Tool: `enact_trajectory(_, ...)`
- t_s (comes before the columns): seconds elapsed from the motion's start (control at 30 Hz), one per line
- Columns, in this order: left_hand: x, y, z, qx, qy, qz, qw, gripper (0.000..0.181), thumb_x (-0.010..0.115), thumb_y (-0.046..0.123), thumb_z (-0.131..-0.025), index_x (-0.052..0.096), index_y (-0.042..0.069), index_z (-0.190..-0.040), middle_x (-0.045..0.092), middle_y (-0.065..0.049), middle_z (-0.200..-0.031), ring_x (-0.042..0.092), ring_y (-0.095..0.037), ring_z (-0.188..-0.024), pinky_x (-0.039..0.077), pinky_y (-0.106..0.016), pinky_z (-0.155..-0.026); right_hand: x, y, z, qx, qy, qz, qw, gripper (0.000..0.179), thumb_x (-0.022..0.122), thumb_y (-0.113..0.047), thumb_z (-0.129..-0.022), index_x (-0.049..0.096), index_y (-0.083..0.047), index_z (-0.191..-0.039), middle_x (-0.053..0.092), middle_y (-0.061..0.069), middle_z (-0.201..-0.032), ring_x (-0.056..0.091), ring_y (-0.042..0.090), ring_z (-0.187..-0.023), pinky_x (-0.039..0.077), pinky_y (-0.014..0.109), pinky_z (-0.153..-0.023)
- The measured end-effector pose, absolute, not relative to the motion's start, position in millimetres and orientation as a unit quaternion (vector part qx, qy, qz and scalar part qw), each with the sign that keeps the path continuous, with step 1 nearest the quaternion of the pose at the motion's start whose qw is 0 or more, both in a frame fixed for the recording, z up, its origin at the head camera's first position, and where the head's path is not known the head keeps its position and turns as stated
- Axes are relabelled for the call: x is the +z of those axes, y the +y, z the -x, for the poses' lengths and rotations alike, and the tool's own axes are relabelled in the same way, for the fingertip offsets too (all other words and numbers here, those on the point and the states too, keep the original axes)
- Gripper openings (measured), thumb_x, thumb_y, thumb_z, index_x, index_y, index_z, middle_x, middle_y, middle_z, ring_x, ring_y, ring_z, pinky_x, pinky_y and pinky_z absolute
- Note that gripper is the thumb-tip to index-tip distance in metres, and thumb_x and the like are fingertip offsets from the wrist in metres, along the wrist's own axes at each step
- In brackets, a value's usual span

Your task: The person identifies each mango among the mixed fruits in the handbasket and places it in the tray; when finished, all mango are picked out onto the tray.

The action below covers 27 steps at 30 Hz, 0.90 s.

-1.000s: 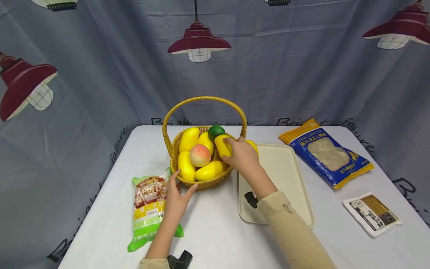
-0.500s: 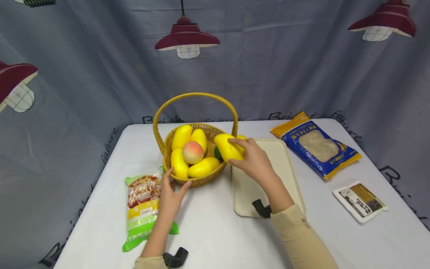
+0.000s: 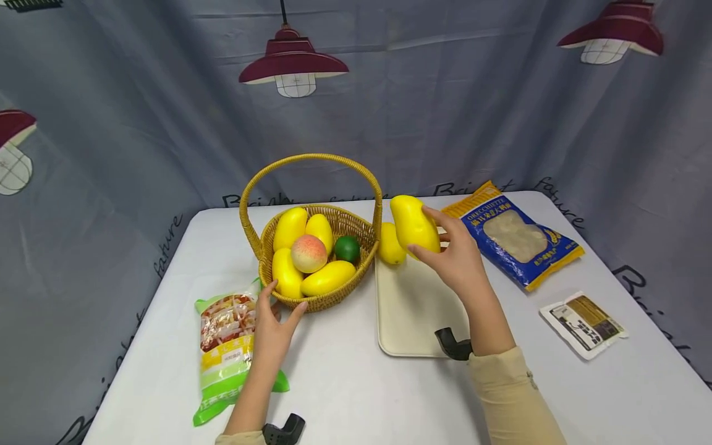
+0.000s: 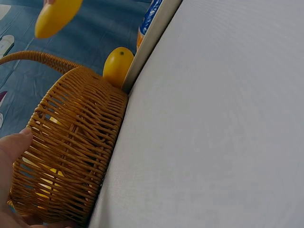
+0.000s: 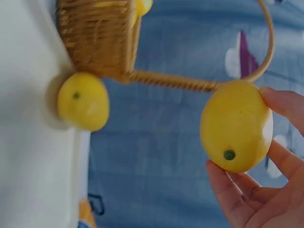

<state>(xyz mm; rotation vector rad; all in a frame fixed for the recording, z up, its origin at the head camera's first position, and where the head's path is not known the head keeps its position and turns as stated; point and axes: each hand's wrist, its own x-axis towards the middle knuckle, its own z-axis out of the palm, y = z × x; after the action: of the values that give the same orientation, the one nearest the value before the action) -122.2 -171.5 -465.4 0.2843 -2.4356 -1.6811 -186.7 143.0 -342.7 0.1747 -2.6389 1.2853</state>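
We see the right hand (image 3: 460, 256) pinching a yellow mango (image 3: 413, 224) in the air, right of the wicker basket (image 3: 328, 303), which the left hand (image 3: 272, 332) touches with fingers spread. A second mango (image 3: 390, 246) rests on the tray (image 3: 408, 315) beside the basket.

Right of the golden woven wicker basket (image 3: 327, 302), the held oblong mango (image 3: 415, 227) is yellow with a dark green dot (image 5: 229, 155), while inside the basket a round peach (image 3: 309, 254) blushes pink over pale yellow.

Grey curtain (image 3: 434, 117), maroon lamp prints (image 3: 293, 62); white table (image 3: 345, 383).
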Motion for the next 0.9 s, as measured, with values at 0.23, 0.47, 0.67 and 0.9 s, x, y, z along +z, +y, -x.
enact_trajectory(0.23,-465,-174,120,-0.567,-0.814,-0.096,0.081,0.084,0.070,0.048,-0.085,0.026,0.018,-0.150,0.020,-0.016,-0.154,0.042,-0.039,-0.128,0.036,-0.047,-0.109,-366,156,209,0.448,-0.889,0.020,0.086,0.072,0.076,-0.028,-0.085,0.041,-0.020,-0.148,0.045,0.018,-0.136,0.051,0.037,-0.105,0.052,0.047,-0.082)
enact_trajectory(0.47,-464,-175,119,-0.567,-0.813,-0.099,0.080,0.084,0.070,0.048,-0.085,0.025,0.018,-0.150,0.019,-0.016,-0.154,0.041,-0.039,-0.129,0.035,-0.047,-0.109,-399,163,236,0.441,-0.894,0.048,0.067,0.074,0.075,-0.029,-0.085,0.039,-0.016,-0.148,0.044,0.022,-0.137,0.048,0.040,-0.116,0.047,0.051,-0.091)
enact_trajectory(0.67,-464,-174,120,-0.567,-0.814,-0.097,0.083,0.084,0.070,0.047,-0.085,0.025,0.018,-0.150,0.019,-0.016,-0.154,0.041,-0.039,-0.128,0.035,-0.047,-0.109,-422,164,253,0.424,-0.902,0.069,0.043,0.074,0.074,-0.031,-0.085,0.040,-0.011,-0.147,0.044,0.022,-0.139,0.044,0.039,-0.123,0.040,0.054,-0.099)
enact_trajectory(0.9,-466,-172,122,-0.567,-0.814,-0.096,0.080,0.083,0.070,0.045,-0.085,0.025,0.018,-0.150,0.019,-0.016,-0.154,0.041,-0.040,-0.128,0.036,-0.047,-0.109,-440,166,262,0.382,-0.920,0.087,0.022,0.074,0.071,-0.033,-0.086,0.038,-0.008,-0.147,0.047,0.025,-0.133,0.046,0.040,-0.120,0.038,0.054,-0.103)
